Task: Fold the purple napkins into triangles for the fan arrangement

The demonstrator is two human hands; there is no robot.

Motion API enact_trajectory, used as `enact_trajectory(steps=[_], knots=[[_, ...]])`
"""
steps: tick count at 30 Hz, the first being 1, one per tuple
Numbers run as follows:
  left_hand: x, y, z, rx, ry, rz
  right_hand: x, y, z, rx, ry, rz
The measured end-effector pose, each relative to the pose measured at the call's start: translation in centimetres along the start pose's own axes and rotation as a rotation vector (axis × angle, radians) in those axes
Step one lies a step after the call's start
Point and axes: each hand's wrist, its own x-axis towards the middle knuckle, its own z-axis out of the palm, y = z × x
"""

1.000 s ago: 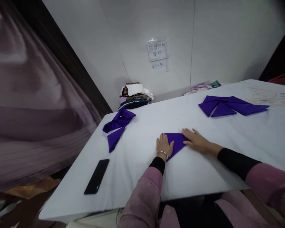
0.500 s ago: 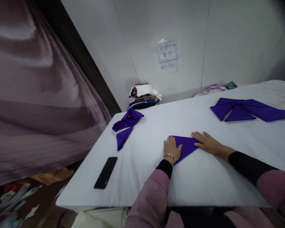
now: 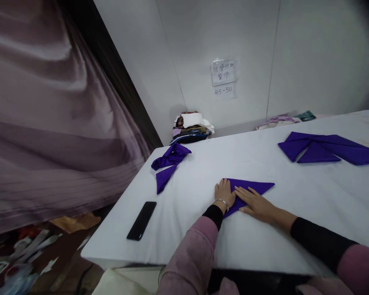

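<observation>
A purple cloth napkin, folded into a flat triangle, lies on the white-covered table in front of me. My left hand, with a bracelet at its wrist, rests flat on the napkin's left edge, fingers stretched away from me. Palm down, my right hand lies across the middle and lower part of the same napkin, its fingertips close to the left hand. Both hands press with extended fingers and grip nothing. The napkin's tip at the right sticks out uncovered.
A twisted purple cloth lies at the table's left end, above a black phone. More folded purple cloth is at the right. Behind the table sits a stack of folded fabrics. A satin curtain hangs at left.
My right hand has slid left from the napkin's right tip to its middle, beside the left hand. My left hand stays on the left edge. The view has shifted slightly.
</observation>
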Motion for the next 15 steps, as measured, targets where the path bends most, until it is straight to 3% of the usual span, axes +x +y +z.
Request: enact_trajectory(steps=[6, 15], knots=[[2.5, -1.1, -2.5, -0.003, 0.003, -0.012, -0.3, 0.7, -0.3, 0.012, -0.023, -0.012], [5.0, -1.9, -3.6, -0.102, -0.083, -0.154, -0.7, 1.5, -1.4, 0.032, -0.100, -0.068]])
